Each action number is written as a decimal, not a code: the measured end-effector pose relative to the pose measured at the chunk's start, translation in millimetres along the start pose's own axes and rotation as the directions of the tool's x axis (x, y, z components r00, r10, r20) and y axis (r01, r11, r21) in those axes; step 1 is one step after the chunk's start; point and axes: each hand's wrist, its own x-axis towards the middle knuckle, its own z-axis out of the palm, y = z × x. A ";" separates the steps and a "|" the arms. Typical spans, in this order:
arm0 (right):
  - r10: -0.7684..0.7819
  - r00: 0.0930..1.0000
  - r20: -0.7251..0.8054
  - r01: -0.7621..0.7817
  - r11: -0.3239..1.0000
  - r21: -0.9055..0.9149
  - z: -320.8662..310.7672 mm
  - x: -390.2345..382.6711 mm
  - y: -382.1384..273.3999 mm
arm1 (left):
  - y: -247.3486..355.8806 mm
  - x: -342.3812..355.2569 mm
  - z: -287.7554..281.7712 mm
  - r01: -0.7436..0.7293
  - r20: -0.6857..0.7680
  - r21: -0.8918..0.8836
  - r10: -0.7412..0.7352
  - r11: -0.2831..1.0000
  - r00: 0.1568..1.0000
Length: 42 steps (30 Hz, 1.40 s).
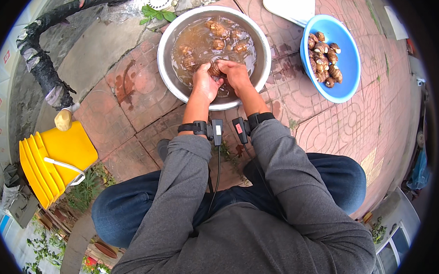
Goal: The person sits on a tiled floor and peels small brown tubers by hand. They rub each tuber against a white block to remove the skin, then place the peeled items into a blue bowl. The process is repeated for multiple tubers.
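Observation:
Both my hands are together at the near side of a round metal basin of muddy water. Between them is a brown taro root, partly hidden by my fingers. My left hand is closed round its left side, and my right hand grips it from the right with the thumb on top. Several more brown taros lie in the murky water beyond my hands. Off to the right, a blue plastic basin holds several taros with pale cut ends.
A yellow bucket with a white handle lies at the left, below a dark pipe with a pale end. Behind the blue basin is a white board-like piece. Reddish patterned paving surrounds the basins. Straps with small boxes and cables are on my wrists.

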 end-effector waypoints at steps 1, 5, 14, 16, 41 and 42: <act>-0.015 0.999 0.040 0.013 0.999 0.046 1.7 -4.0 -1.3 | -0.6 1.9 0.0 0.015 -0.012 0.029 -0.015 0.999 1.000; -0.003 0.999 -0.043 0.009 0.991 0.135 9.5 -11.2 -4.8 | -5.5 3.5 4.1 -0.056 -0.056 0.100 0.062 0.993 0.996; 0.126 0.973 -0.193 -0.089 0.978 0.189 8.7 -4.1 -8.6 | -15.7 -7.3 15.1 -0.116 0.078 0.056 0.112 0.992 0.991; 0.083 0.990 -0.113 -0.058 0.975 0.213 8.3 -6.7 -7.8 | -8.8 -3.3 12.3 -0.055 0.079 0.028 0.053 0.998 0.995; -0.135 0.932 -0.336 0.015 0.942 -0.335 -1.7 8.8 3.6 | 0.0 4.8 -2.7 0.144 0.039 -0.237 -0.138 0.961 0.990; -0.141 0.925 -0.352 -0.002 0.926 -0.377 -1.6 7.2 4.5 | 0.9 5.2 -3.5 0.153 -0.005 -0.246 -0.159 0.957 0.987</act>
